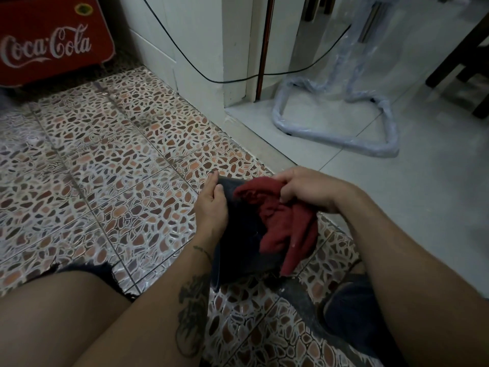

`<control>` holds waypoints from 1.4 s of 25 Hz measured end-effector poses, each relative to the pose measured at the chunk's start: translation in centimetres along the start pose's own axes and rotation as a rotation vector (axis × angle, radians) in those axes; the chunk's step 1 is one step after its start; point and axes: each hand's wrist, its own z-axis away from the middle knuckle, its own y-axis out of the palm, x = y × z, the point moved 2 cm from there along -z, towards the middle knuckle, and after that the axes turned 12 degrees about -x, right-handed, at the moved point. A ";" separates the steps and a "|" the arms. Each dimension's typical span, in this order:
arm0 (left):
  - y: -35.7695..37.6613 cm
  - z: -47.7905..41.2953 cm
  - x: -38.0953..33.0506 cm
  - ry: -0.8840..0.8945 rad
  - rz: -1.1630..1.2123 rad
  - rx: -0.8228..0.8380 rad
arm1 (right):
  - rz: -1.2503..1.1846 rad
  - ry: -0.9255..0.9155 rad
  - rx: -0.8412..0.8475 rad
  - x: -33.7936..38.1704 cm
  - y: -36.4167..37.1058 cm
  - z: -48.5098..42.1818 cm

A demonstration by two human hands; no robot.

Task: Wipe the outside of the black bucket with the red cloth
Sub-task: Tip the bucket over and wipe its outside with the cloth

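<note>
The black bucket (238, 250) lies tipped on its side on the pebble-patterned floor tiles in front of my knees, its base pointing away from me. My left hand (211, 205) grips its left side near the base. My right hand (304, 189) presses the bunched red cloth (275, 223) against the bucket's upper outer wall. The cloth drapes down over the right side and hides part of the bucket. The bucket's open end is toward my lap and mostly hidden.
A red Coca-Cola cooler (50, 41) stands at the far left. A white wall corner (211, 49) with a black cable (238, 80) rises behind. A plastic-wrapped metal frame (338, 136) rests on the pale tiles at right. A dark chair leg (455, 56) is far right.
</note>
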 end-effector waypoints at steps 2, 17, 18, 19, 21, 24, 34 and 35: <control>-0.1 -0.1 0.2 -0.003 -0.003 0.007 | 0.053 0.017 -0.073 -0.1 -0.7 -2.2; 0.0 -0.6 0.8 -0.062 0.055 0.006 | 0.577 -0.306 -0.570 -5.9 14.6 -0.8; 0.0 -0.5 0.7 -0.037 0.032 0.022 | 0.596 -0.303 -0.591 -6.9 14.1 -0.3; -0.1 -0.5 0.6 -0.017 0.006 0.029 | 0.605 -0.269 -0.618 -8.1 13.1 0.0; 0.0 -0.5 0.2 -0.001 -0.036 0.031 | 0.621 -0.126 -0.663 -10.8 10.8 0.2; 0.2 -0.2 0.0 0.011 -0.057 0.035 | 0.580 0.170 -0.685 -12.9 7.4 -0.8; 0.2 -0.8 1.1 -0.044 0.002 -0.064 | 0.601 -0.298 -0.582 -5.4 12.2 -3.4; 0.3 -1.3 0.9 -0.044 -0.047 -0.074 | 0.607 -0.381 -0.598 -7.0 12.8 -1.6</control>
